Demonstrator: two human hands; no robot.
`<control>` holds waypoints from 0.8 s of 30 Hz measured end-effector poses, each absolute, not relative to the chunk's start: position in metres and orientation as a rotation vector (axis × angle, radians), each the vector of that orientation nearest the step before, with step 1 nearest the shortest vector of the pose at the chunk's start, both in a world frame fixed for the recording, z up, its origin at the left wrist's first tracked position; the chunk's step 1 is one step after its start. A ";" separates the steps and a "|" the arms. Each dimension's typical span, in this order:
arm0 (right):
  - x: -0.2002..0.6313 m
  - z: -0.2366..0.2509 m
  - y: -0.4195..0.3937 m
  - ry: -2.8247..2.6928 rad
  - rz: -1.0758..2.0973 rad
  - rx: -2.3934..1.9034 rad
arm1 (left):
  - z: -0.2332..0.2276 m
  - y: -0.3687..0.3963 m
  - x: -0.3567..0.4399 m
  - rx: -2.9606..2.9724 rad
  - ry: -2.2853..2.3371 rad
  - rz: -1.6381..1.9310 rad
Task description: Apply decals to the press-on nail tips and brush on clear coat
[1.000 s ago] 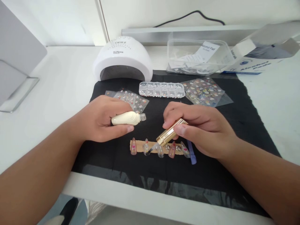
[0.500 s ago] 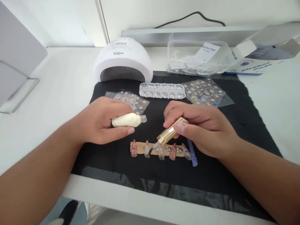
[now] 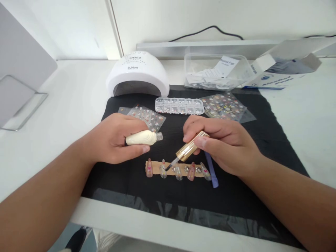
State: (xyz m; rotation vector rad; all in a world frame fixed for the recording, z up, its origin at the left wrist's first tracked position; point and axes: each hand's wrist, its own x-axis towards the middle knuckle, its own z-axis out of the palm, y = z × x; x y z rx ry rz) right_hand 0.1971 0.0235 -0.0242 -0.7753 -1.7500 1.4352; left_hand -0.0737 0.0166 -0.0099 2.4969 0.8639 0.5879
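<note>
My left hand (image 3: 115,138) grips a cream nail polish bottle (image 3: 143,138), tipped on its side with the open neck pointing right. My right hand (image 3: 225,143) holds the gold brush cap (image 3: 191,147), its thin brush tip (image 3: 169,166) touching the second false nail from the left. Several decorated false nails (image 3: 178,170) stand in a row on a tan strip (image 3: 154,167) lying on a black mat (image 3: 183,196). A lilac stick tool (image 3: 212,173) lies partly under my right hand.
A white UV nail lamp (image 3: 138,73) sits behind the mat. A clear rhinestone box (image 3: 179,105) and two sticker sheets (image 3: 223,104) lie at the mat's back. Behind are a clear tub of pads (image 3: 215,71) and an open box (image 3: 283,70). The table's front edge (image 3: 157,227) is close.
The brush tip has slid slightly along the second nail from the left. The view has tilted a little upward. My left hand keeps the bottle still.
</note>
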 end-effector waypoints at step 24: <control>0.198 -0.034 0.029 -1.395 1.235 -0.707 | -0.011 0.013 -0.066 2.448 0.786 0.634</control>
